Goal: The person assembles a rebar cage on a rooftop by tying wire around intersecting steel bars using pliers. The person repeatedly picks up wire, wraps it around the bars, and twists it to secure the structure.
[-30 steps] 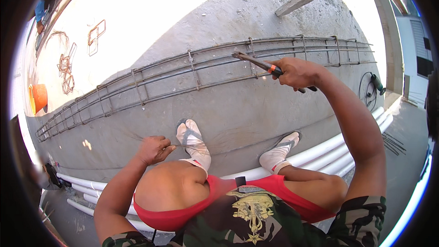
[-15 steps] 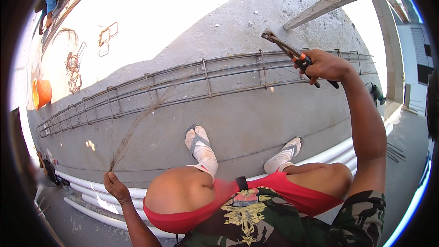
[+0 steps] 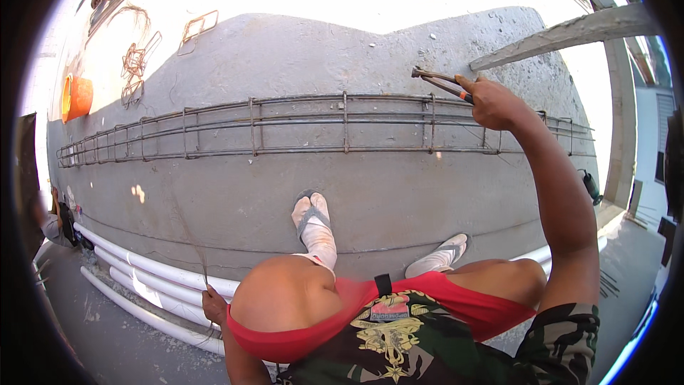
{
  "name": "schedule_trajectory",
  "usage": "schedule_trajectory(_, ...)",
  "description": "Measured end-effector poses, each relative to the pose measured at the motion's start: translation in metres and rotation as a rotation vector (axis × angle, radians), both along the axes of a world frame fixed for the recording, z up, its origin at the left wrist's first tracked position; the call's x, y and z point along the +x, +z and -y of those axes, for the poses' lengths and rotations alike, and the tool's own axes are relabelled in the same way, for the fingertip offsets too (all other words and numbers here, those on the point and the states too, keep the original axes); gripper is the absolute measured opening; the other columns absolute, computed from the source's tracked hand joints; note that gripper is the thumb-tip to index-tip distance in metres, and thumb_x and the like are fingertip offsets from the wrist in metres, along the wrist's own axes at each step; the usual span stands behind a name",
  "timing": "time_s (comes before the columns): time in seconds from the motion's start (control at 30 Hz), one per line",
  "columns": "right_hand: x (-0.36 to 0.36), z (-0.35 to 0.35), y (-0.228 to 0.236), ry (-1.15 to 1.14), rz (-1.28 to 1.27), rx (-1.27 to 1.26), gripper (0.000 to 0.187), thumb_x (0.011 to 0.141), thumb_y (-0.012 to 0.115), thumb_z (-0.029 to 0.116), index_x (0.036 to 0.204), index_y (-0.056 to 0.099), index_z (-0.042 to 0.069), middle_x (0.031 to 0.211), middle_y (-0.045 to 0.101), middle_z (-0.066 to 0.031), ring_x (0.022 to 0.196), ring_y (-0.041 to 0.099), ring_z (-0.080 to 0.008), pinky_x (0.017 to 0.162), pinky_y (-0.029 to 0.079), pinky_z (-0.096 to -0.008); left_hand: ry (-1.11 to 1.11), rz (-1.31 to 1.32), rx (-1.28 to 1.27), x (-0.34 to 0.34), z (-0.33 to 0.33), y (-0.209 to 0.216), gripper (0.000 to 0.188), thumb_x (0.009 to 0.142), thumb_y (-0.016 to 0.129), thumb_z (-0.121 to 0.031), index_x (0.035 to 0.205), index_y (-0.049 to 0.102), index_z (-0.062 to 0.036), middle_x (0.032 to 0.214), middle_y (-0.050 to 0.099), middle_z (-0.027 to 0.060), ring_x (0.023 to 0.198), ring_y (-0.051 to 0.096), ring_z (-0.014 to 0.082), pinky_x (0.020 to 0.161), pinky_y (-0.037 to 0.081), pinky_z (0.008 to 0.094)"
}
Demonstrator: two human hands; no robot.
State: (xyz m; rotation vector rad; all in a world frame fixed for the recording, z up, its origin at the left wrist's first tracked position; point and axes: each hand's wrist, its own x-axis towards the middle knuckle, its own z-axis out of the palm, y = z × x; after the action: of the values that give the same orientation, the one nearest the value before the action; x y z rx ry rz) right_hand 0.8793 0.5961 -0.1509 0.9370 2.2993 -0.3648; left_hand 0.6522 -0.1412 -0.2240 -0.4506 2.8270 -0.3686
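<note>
Wires (image 3: 204, 265) (left hand (image 3: 213, 305)) have neared the knee (image 3: 285, 294).

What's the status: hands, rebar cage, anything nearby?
Left hand holding thin wires. Right hand gripping pincers. Rebar cage lying on floor. White pipes near left hand.

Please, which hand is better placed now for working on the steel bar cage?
Probably the right hand: it grips the pincers and appears over the steel bar cage. The left hand, holding thin wire, is low beside the left knee, farther from the cage.
</note>
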Motion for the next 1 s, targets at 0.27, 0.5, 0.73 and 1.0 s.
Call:
schedule_trajectory(0.27, 0.018, -0.030, -0.025, 0.102, 0.401, -0.093, 0.061, 0.075, 0.050, -0.001, 0.135, 0.052, 0.004, 0.107, 0.067, -0.0202, 0.102, 0.064, -0.0349, 0.084, 0.052, -0.0434, -0.548, -0.048, 0.277, -0.046, -0.105, -0.044, 0.054, 0.080, 0.067, -0.012, 0.129, 0.051, -0.0006, 0.130, 0.050, 0.0242, 0.124, 0.046, 0.0399, 0.104, 0.038, 0.0479)
schedule_trajectory(0.5, -0.023, -0.012, -0.031, 0.298, 0.587, -0.145, 0.032, 0.071, 0.054, 0.005, 0.098, 0.072, 0.002, 0.102, 0.069, -0.0183, 0.094, 0.066, -0.0344, 0.076, 0.053, -0.0427, -1.041, 0.004, 0.804, -0.101, -0.353, -0.040, 0.034, 0.082, 0.065, -0.008, 0.115, 0.060, -0.0024, 0.115, 0.060, 0.0178, 0.109, 0.055, 0.0371, 0.095, 0.044, 0.0447)
schedule_trajectory(0.73, -0.029, 0.001, -0.035, 0.273, 0.626, -0.098, 0.028, 0.075, 0.059, 0.007, 0.100, 0.073, 0.007, 0.100, 0.070, -0.0143, 0.092, 0.068, -0.0326, 0.076, 0.055, -0.0416, -1.223, 0.292, 1.063, -0.042, -0.423, -0.049, 0.030, 0.081, 0.068, -0.011, 0.110, 0.063, -0.0039, 0.114, 0.061, 0.0168, 0.108, 0.057, 0.0358, 0.096, 0.044, 0.0440)
schedule_trajectory(1.0, -0.015, 0.002, -0.036, 0.277, 0.575, -0.097, 0.025, 0.075, 0.058, 0.007, 0.096, 0.074, 0.009, 0.093, 0.072, -0.0113, 0.086, 0.070, -0.0301, 0.070, 0.055, -0.0397, -1.527, 0.665, 0.896, -0.022, -0.473, -0.024, 0.039, 0.084, 0.066, -0.016, 0.121, 0.059, -0.0061, 0.122, 0.059, 0.0165, 0.116, 0.054, 0.0348, 0.099, 0.043, 0.0442)
